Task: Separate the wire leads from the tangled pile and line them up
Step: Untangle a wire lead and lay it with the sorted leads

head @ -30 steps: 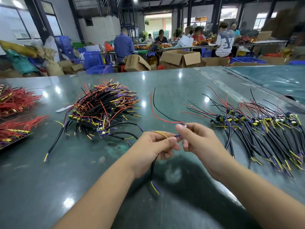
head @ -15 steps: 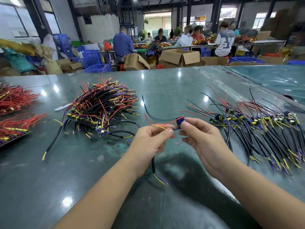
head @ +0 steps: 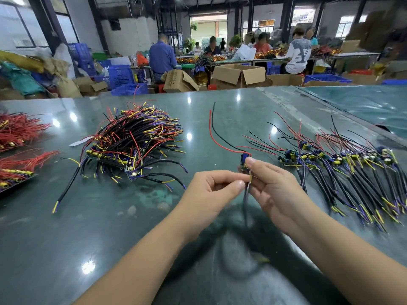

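Note:
A tangled pile [head: 134, 144] of black, red, yellow and purple wire leads lies left of centre on the green table [head: 110, 227]. A row of separated leads [head: 343, 170] is laid side by side at the right. Above the table's middle, my right hand [head: 273, 190] pinches one wire lead [head: 244, 160] by its small blue component board. Its red and black wires rise toward the far side and its black cable hangs down, blurred. My left hand [head: 211, 194] pinches the same lead just below the board, fingers curled.
Bundles of red wires [head: 15, 148] lie at the table's left edge. One loose black cable [head: 68, 186] stretches out from the pile toward me. Beyond the far edge stand cardboard boxes [head: 237, 75], blue crates [head: 121, 75] and several people at other benches.
The lead has turned from lying across between my hands to upright: its red and black wires swung up and away, and its black cable now hangs straight down. Both hands shifted slightly right.

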The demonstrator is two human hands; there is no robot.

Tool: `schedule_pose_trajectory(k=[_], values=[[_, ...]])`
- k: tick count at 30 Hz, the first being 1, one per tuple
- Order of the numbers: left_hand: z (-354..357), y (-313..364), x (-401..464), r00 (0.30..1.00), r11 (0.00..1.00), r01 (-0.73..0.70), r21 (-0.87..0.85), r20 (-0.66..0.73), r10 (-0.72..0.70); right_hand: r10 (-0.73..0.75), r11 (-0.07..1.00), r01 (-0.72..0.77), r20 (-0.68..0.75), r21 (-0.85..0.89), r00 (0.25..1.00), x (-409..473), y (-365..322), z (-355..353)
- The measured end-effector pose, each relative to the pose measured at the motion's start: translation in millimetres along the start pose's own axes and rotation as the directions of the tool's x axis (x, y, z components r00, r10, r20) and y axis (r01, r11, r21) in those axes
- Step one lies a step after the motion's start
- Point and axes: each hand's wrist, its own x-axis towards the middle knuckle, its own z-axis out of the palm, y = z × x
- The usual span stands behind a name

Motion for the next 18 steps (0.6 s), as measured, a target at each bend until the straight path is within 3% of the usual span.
schedule_pose_trajectory(k=[4, 8, 12, 18], values=[[3.4, -2.2, 0.0, 0.994, 0.994, 0.095, -0.054, -0.046, -0.097, -0.027, 1.0, 0.027, 0.075, -0.002, 0.997, -4.1, 2.8, 5.1], [0.2, -3.2, 2.9, 0.99, 0.982, 0.109, -0.155, -0.073, -0.122, -0.069, 0.983, 0.085, 0.103, -0.163, 0.992, -8.4, -1.6, 5.0], [3.1, -2.9, 2.6, 0.989, 0.941, 0.138, -0.31, -0.016, -0.15, -0.088, 0.961, 0.12, 0.134, -0.249, 0.987, -11.1, 2.7, 6.6], [1.3, -4.7, 4.4, 0.988, 0.955, 0.07, -0.289, -0.112, -0.106, -0.255, 0.836, 0.279, 0.115, -0.473, 0.96, -12.8, 1.7, 8.7]])
